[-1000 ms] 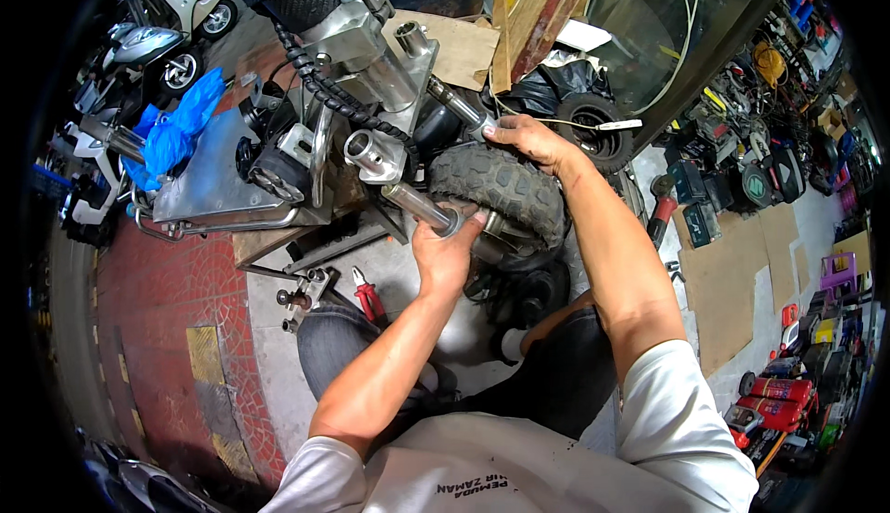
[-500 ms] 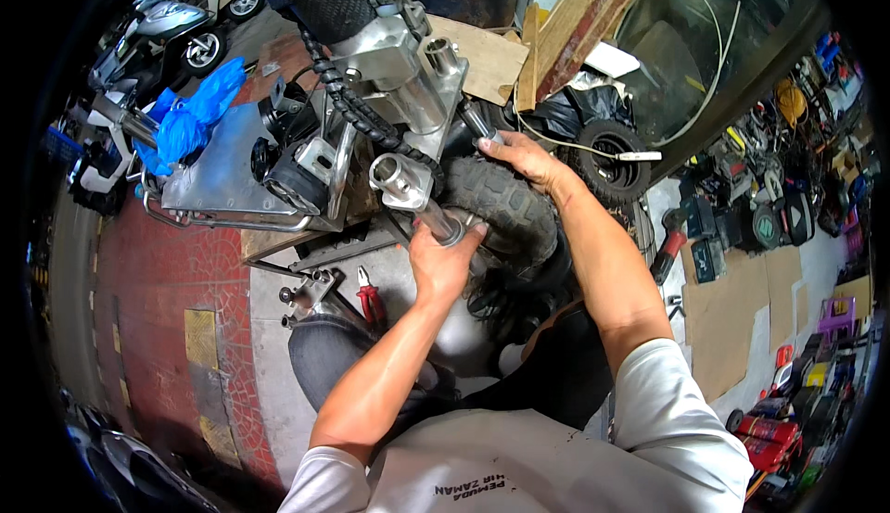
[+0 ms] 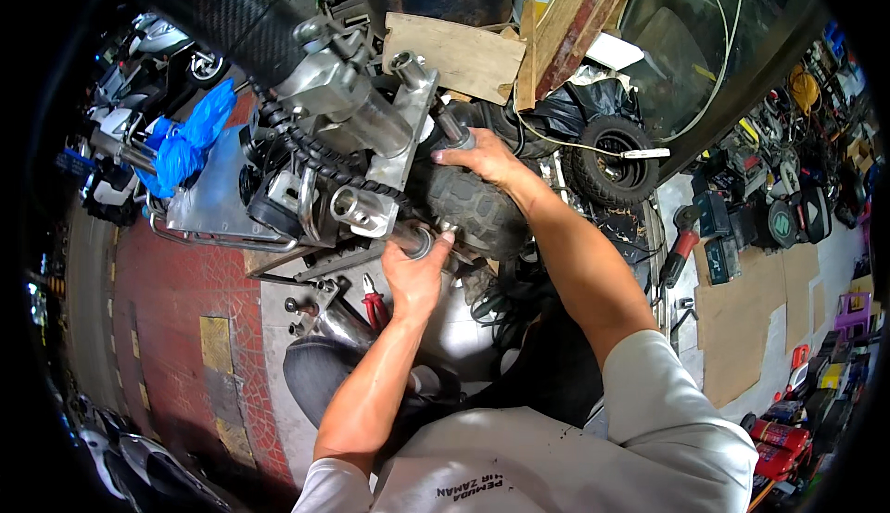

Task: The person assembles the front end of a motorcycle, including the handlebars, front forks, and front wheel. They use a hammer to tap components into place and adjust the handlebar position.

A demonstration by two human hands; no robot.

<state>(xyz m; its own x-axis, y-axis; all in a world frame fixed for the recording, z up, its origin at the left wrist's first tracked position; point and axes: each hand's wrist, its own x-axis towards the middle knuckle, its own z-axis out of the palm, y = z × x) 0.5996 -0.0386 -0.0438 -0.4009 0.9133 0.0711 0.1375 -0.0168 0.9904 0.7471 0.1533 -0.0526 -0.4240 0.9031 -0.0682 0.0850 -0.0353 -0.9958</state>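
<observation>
My left hand (image 3: 413, 277) is wrapped round the near fork leg (image 3: 414, 238), just below a metal clamp with a round open socket (image 3: 348, 202). The far fork leg (image 3: 451, 126) is gripped by my right hand (image 3: 484, 159), its thumb pointing left. Between the two legs sits a knobby black tyre (image 3: 475, 207). Above it, the silver fork bracket (image 3: 405, 138) joins a thick black stem (image 3: 218, 12) that leans to the upper left. A black spiral-wrapped cable (image 3: 311, 156) runs down beside the bracket. The wheel's hub is mostly hidden.
Red-handled pliers (image 3: 373, 304) and a silver metal part (image 3: 338, 318) lie by my left knee. At left stands a metal deck with a blue plastic bag (image 3: 199, 128). Wooden boards (image 3: 454, 54), a spare tyre (image 3: 612, 156) and a red angle grinder (image 3: 681, 244) are beyond and to the right.
The fork, stem and wheel have shifted left, with the stem coming closer into view. Both my hands have moved left with them, keeping their grip on the legs.
</observation>
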